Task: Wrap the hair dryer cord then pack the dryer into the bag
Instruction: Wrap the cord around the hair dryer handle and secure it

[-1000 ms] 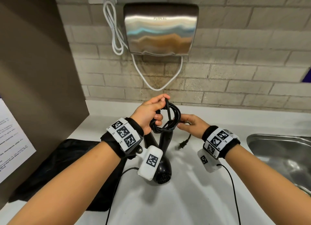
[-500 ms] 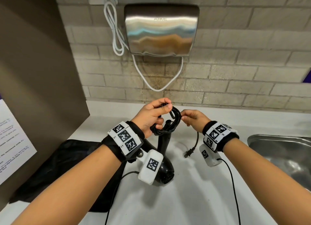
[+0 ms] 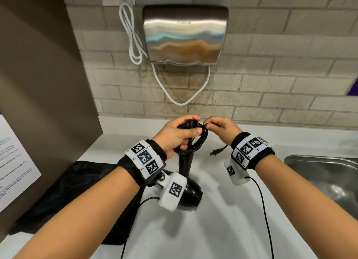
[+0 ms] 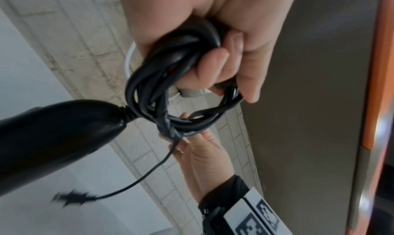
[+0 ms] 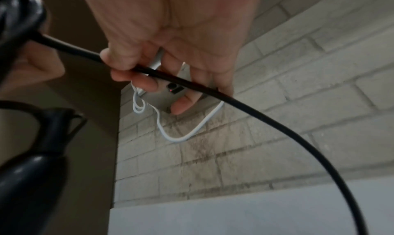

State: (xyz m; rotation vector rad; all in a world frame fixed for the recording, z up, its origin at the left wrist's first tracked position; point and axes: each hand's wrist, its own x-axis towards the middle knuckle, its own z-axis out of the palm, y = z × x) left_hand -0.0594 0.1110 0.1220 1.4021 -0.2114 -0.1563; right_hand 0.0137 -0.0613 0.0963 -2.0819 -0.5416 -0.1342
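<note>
My left hand [image 3: 175,135] grips the coiled cord [image 3: 195,134] above the counter [image 3: 213,220], fingers curled through the loops, and the dryer [image 3: 187,185] hangs from the coil, handle up, its body low over the white top. My right hand [image 3: 220,126] pinches the loose end of the cord right beside the coil; the plug [image 3: 216,152] dangles free beneath my right wrist. The bag [image 3: 64,196] lies flat at the counter's left edge, against the brown panel [image 3: 38,84]. The sink [image 3: 319,173] rim cuts in on the right. Bare counter lies between bag and sink, below both hands. The hand dryer [image 3: 185,34] sits on the brick wall behind, well above my hands.
</note>
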